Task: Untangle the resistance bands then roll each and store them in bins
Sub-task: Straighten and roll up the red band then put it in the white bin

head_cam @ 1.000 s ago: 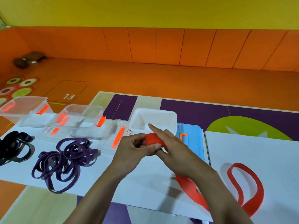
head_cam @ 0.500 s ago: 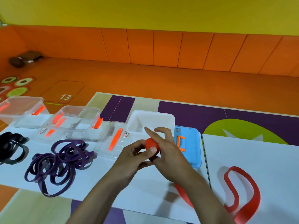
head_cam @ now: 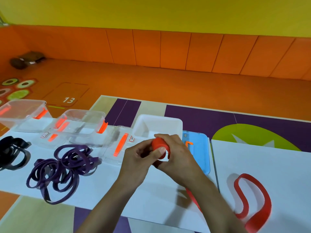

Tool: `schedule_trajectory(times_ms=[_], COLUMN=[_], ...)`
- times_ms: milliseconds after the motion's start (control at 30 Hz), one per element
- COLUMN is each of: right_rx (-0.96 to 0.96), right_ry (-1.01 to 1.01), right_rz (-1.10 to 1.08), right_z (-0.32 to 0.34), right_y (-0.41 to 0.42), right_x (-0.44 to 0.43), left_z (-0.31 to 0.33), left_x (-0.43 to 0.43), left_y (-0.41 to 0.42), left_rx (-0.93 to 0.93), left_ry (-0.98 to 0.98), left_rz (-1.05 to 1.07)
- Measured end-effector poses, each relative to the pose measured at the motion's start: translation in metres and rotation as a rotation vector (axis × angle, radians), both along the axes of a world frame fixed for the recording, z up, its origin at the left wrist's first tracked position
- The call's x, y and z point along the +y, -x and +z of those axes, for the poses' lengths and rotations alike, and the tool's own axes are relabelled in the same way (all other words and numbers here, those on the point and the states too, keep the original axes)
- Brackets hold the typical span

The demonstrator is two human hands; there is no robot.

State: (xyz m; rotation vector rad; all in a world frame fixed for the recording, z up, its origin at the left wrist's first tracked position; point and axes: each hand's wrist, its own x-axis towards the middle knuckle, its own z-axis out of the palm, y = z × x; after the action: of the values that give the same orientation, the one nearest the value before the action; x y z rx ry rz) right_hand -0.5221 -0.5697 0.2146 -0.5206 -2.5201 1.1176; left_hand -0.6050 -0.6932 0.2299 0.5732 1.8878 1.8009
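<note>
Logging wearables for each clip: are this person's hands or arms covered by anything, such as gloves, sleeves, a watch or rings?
No. The left hand and right hand are bare, without gloves, and no rings show on the visible fingers. The left forearm and right forearm are uncovered down to the frame's bottom edge: no sleeve, watch, strap or bracelet is in view.
</note>
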Motion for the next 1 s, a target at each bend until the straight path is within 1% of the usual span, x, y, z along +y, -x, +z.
schedule_trajectory(times_ms=[67,133,200,300,333,400,467,533,633,733,833,933,1000], right_rx=[0.032,0.085,0.095,0.061,0.026,-0.071,-0.122,-0.131,-0.101,-0.053,-0.046,0.085,0.175], right_ry=[0.04,0.093,0.097,0.158,0.128,0.003,-0.073,-0.086,-0.059,0.108,0.295,0.579,0.64], right_rz=[-0.04,-0.119,-0.149,-0.045,0.004,0.111,0.188,0.195,0.129,0.084,0.093,0.16,0.154], right_z=[-0.002,-0.001,-0.001,-0.005,-0.007,-0.006,-0.003,-0.002,0.004,0.014,0.015,0.014,0.015], right_y=[0.004,0.007,0.007,0.003,0.001,-0.003,-0.004,-0.004,-0.002,-0.002,-0.01,-0.016,-0.014], right_x=[-0.009,-0.017,-0.017,-0.008,-0.004,0.002,0.004,0.001,-0.003,0.001,0.006,0.007,0.007], left_z=[0.001,0.002,-0.002,-0.005,-0.004,-0.001,0.002,0.003,0.003,0.001,0.002,0.003,0.003], left_x=[0.005,0.007,0.008,0.002,-0.002,-0.008,-0.011,-0.013,-0.015,-0.014,-0.013,-0.01,-0.007], left_y=[-0.008,-0.013,-0.013,-0.003,0.003,0.013,0.02,0.023,0.021,0.016,0.011,0.005,0.001], left_rx=[-0.054,-0.092,-0.09,-0.049,-0.047,-0.033,0.032,0.073,0.099,0.094,0.015,-0.064,-0.13], left_ry=[-0.043,-0.075,-0.056,0.032,0.061,0.12,0.166,0.176,0.112,0.02,-0.067,-0.137,-0.17], left_rz=[0.067,0.08,0.031,-0.094,-0.145,-0.248,-0.311,-0.325,-0.278,-0.182,-0.059,0.004,0.061])
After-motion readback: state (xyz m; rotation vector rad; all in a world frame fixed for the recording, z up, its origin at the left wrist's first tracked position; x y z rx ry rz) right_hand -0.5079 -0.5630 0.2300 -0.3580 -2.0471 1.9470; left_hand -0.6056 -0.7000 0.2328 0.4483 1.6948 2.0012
